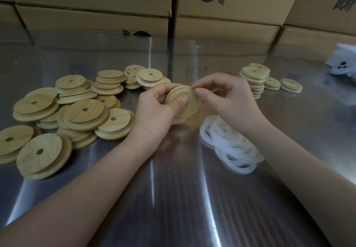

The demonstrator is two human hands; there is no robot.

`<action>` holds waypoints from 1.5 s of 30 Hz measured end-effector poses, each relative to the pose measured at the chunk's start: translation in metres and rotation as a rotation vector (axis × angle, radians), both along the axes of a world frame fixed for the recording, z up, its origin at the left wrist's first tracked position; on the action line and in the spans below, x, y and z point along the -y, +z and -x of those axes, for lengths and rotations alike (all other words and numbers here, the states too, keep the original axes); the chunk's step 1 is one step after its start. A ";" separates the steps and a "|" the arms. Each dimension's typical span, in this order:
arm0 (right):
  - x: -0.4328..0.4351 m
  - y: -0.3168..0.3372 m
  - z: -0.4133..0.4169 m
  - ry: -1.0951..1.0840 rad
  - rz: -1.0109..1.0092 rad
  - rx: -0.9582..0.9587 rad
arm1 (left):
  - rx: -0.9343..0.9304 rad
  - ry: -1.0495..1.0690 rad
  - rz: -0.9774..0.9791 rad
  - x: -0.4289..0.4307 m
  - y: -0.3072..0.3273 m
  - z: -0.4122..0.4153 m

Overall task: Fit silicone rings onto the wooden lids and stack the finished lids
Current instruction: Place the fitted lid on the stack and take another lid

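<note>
Grip: left hand [154, 109], right hand [227, 96] on lid [189, 108]; ring pile [231, 146] near.

pale tan grained wooden lids [84, 111], milky white silicone rings [229, 142], brown black-printed boxes [227, 5]

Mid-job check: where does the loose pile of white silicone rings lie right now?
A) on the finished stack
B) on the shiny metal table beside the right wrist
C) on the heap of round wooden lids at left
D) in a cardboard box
B: the pile of white silicone rings lies on the shiny metal table just below the right hand, which with the left hand holds one round wooden lid.
</note>
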State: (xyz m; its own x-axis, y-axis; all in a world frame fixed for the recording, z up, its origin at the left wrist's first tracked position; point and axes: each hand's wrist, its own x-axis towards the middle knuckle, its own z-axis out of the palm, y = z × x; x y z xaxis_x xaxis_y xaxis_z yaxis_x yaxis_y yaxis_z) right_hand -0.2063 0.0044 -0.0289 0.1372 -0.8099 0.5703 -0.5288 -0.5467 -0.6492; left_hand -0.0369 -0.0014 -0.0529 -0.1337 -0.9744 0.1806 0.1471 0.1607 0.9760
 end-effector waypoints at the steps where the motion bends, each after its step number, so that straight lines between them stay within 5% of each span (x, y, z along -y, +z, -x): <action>1: 0.000 0.001 0.000 0.009 -0.036 0.050 | -0.020 0.002 -0.018 0.000 0.001 0.000; 18: 0.006 0.000 0.002 0.097 -0.382 0.456 | -0.099 -0.021 -0.133 0.004 0.005 -0.002; 45: 0.004 -0.001 -0.001 0.067 -0.278 0.399 | 0.070 -0.103 -0.066 0.011 -0.001 -0.005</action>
State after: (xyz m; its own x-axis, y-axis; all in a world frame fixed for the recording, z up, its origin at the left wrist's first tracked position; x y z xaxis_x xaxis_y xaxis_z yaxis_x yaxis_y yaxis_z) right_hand -0.2050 0.0001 -0.0301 0.0092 -0.9359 0.3522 -0.1788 -0.3480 -0.9203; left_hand -0.0316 -0.0123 -0.0536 -0.2434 -0.9644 0.1034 0.0904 0.0836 0.9924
